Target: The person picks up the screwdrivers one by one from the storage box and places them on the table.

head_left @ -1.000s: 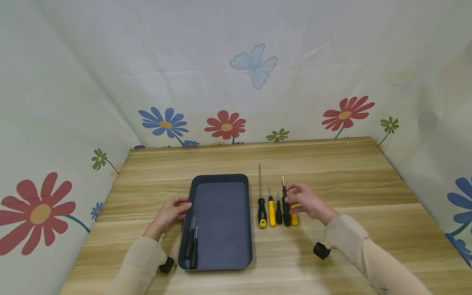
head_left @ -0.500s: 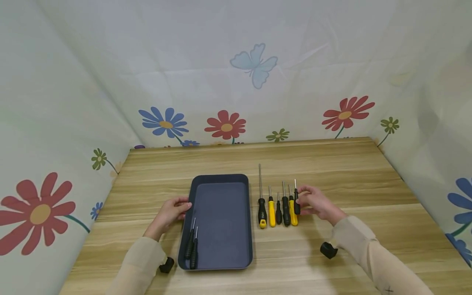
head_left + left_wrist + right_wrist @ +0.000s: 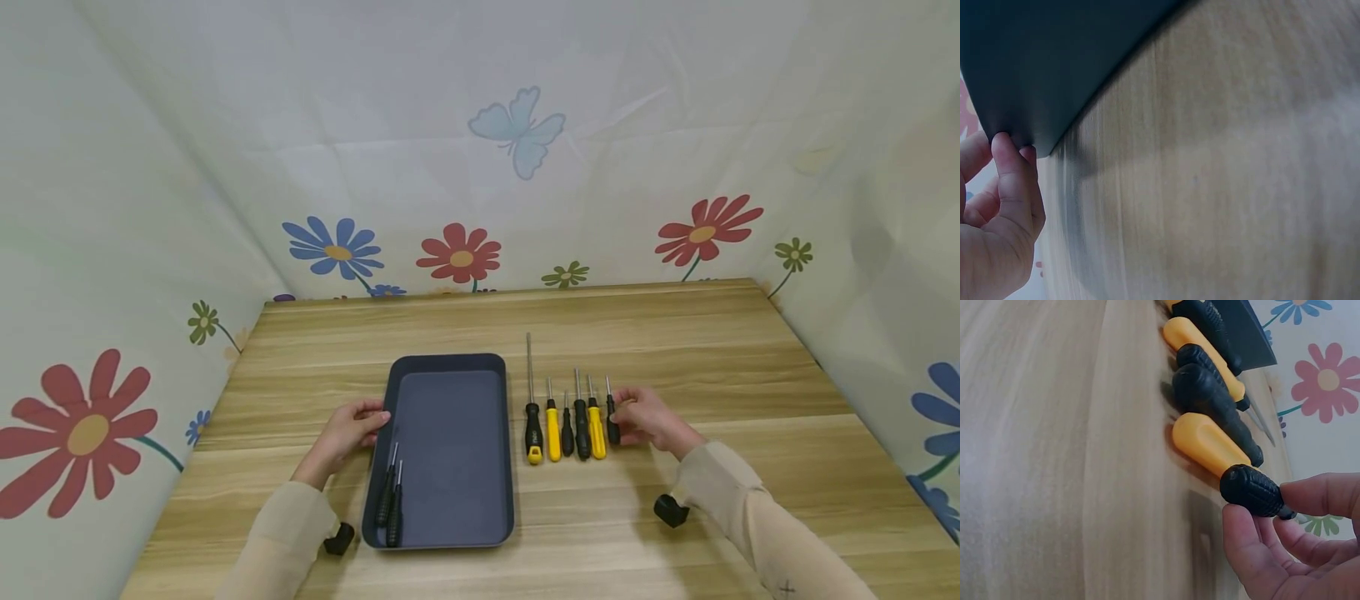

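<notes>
My right hand (image 3: 651, 417) pinches a small black screwdriver (image 3: 1252, 490) by its handle, at the right end of a row of screwdrivers. Beside it lies a screwdriver with a yellow handle (image 3: 597, 432), then a larger black screwdriver (image 3: 582, 429). On the left, my left hand (image 3: 351, 433) pinches the left wall of a dark grey tray (image 3: 450, 536), as the left wrist view also shows with fingers (image 3: 1013, 181) at the tray's edge. Two black screwdrivers (image 3: 390, 500) lie in the tray's lower left corner.
Left of the larger black screwdriver are a short black screwdriver (image 3: 567, 433), a yellow one (image 3: 553, 433) and a long-shafted black-and-yellow one (image 3: 533, 429). They lie on a wood-grain table (image 3: 675, 350). Flower-printed white cloth (image 3: 600, 167) stands behind and at both sides.
My right hand has carried the small black screwdriver rightward, past the yellow-handled one, then lowered it at the row's right end. The left hand and tray have stayed put.
</notes>
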Motion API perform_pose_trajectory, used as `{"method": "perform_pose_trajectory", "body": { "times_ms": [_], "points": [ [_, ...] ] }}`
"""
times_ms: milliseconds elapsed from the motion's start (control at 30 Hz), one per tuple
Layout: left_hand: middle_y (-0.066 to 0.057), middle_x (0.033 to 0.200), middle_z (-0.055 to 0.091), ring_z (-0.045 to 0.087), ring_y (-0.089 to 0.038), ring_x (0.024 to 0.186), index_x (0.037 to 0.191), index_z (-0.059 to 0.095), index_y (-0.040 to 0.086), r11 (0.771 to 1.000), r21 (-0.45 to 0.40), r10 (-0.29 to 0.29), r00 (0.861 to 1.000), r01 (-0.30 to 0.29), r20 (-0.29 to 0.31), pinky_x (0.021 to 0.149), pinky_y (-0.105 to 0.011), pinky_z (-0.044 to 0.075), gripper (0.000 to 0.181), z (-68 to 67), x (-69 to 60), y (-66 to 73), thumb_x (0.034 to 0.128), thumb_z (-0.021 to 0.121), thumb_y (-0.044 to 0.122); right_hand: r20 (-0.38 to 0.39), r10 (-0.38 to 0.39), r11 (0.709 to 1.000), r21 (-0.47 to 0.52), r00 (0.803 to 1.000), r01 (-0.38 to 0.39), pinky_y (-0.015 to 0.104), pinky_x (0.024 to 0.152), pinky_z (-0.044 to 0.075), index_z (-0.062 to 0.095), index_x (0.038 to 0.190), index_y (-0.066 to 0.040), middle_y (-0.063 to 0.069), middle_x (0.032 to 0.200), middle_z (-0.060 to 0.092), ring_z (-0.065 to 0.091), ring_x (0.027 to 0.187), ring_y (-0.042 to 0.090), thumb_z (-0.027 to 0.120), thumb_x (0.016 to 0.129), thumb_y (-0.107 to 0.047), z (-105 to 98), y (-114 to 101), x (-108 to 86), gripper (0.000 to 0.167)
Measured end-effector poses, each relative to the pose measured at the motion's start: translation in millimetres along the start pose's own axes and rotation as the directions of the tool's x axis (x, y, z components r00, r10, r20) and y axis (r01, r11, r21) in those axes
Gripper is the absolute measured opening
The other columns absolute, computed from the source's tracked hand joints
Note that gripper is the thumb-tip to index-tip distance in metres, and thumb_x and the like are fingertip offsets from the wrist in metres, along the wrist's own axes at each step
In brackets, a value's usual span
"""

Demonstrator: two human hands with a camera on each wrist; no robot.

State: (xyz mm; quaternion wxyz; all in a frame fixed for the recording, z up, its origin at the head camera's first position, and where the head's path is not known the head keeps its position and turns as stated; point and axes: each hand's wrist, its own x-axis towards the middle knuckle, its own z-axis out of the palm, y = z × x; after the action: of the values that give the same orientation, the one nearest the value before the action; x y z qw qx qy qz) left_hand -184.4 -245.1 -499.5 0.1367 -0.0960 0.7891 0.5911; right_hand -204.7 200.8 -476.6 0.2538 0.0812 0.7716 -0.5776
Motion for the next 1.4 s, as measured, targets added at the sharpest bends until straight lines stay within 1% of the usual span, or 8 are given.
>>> {"method": "perform_pose_trajectory", "body": {
  "times_ms": [167, 467, 633, 833, 1033, 1200, 1400],
  "points": [
    [-0.007, 0.098, 0.056, 0.053, -0.007, 0.074, 0.123, 0.043, -0.006, 1.0, 0.0, -0.001, 1.0, 0.001, -0.001, 0.061, -0.021, 0.048, 0.046, -0.1, 0.2, -0.7, 0.0862, 0.057, 0.017, -0.015, 0.01, 1.0, -0.004, 1.0, -0.01, 0.027, 0.052, 0.049, 0.038, 0.105, 0.004, 0.001, 0.067, 0.046, 0.049, 0.056, 0.012, 0.05, 0.078, 0.005, 1.3, 4.8, 2.8, 0.029],
    [-0.008, 0.099, 0.055, 0.053, -0.007, 0.074, 0.123, 0.042, -0.006, 1.0, -0.001, -0.003, 1.0, 0.003, -0.003, 0.062, -0.021, 0.048, 0.046, 0.2, 0.4, -1.4, 0.0862, 0.057, 0.017, -0.044, 0.015, 0.996, -0.089, 0.999, -0.019, 0.025, 0.047, 0.046, 0.041, 0.102, 0.005, 0.002, 0.066, 0.047, 0.048, 0.053, 0.011, 0.05, 0.078, 0.004, 7.1, 7.0, 5.0, 0.026],
    [-0.009, 0.1, 0.055, 0.053, -0.007, 0.074, 0.123, 0.042, -0.006, 1.0, 0.001, 0.002, 1.0, -0.002, -0.003, 0.062, -0.022, 0.048, 0.046, 0.3, -0.5, -0.7, 0.0864, 0.057, 0.017, -0.064, 0.023, 0.99, -0.138, 0.998, -0.032, 0.025, 0.046, 0.045, 0.042, 0.102, 0.006, 0.004, 0.069, 0.048, 0.047, 0.051, 0.012, 0.05, 0.077, 0.005, 10.9, 5.7, 7.3, 0.026],
    [-0.009, 0.1, 0.056, 0.054, -0.008, 0.075, 0.124, 0.042, -0.006, 1.0, 0.007, 0.003, 1.0, -0.003, -0.001, 0.062, -0.022, 0.048, 0.045, 0.1, -1.2, 0.3, 0.0869, 0.056, 0.017, -0.084, 0.046, 0.98, -0.188, 0.995, -0.061, 0.025, 0.047, 0.044, 0.041, 0.103, 0.005, 0.008, 0.079, 0.046, 0.046, 0.054, 0.013, 0.051, 0.079, 0.003, 13.3, 3.7, 9.9, 0.026],
    [-0.009, 0.1, 0.055, 0.053, -0.007, 0.074, 0.124, 0.042, -0.006, 1.0, 0.008, -0.002, 1.0, 0.002, 0.0, 0.062, -0.021, 0.048, 0.046, -0.1, -0.8, 1.2, 0.087, 0.056, 0.017, -0.086, 0.045, 0.979, -0.196, 0.995, -0.062, 0.025, 0.047, 0.044, 0.041, 0.101, 0.006, 0.008, 0.078, 0.045, 0.045, 0.052, 0.013, 0.052, 0.079, 0.004, 14.3, 2.3, 10.1, 0.025],
    [-0.008, 0.1, 0.055, 0.053, -0.007, 0.074, 0.124, 0.042, -0.005, 1.0, 0.012, -0.008, 1.0, 0.008, 0.0, 0.062, -0.021, 0.048, 0.046, -0.4, -0.2, 1.3, 0.0868, 0.056, 0.017, -0.082, 0.044, 0.977, -0.204, 0.996, -0.06, 0.025, 0.047, 0.044, 0.042, 0.104, 0.009, 0.009, 0.079, 0.046, 0.045, 0.051, 0.013, 0.052, 0.078, 0.005, 14.0, 0.7, 8.6, 0.028],
    [-0.009, 0.1, 0.055, 0.053, -0.007, 0.075, 0.124, 0.042, -0.005, 1.0, 0.011, -0.009, 1.0, 0.009, 0.0, 0.062, -0.022, 0.048, 0.045, -0.5, -0.6, 1.8, 0.0871, 0.055, 0.017, -0.068, 0.059, 0.98, -0.185, 0.996, -0.07, 0.025, 0.048, 0.045, 0.041, 0.108, 0.009, 0.01, 0.081, 0.047, 0.045, 0.051, 0.013, 0.052, 0.079, 0.005, 11.7, -0.1, 7.6, 0.031]
  ]
}}
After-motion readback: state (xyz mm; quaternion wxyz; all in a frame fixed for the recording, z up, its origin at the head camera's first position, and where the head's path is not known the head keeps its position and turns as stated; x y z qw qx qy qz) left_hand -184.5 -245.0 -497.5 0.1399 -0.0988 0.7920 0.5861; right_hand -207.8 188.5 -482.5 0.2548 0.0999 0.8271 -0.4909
